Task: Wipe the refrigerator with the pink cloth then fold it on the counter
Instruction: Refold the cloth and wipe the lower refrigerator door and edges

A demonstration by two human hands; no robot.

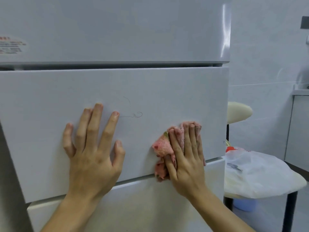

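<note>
The white refrigerator [150,87] fills most of the view, with an upper door, a middle drawer front and a lower drawer. My left hand [93,149] lies flat on the middle drawer front, fingers spread, holding nothing. My right hand [187,158] presses the crumpled pink cloth [163,148] against the lower right part of the same drawer front, near the gap above the lower drawer. A thin pen-like scribble [133,113] marks the drawer front just right of my left fingertips.
To the right of the fridge stands a cream stool or chair [239,111], with a white plastic bag [260,171] on its seat and a blue tub [244,205] beneath. A counter edge [301,92] shows at the far right. A label [11,46] sits on the upper door.
</note>
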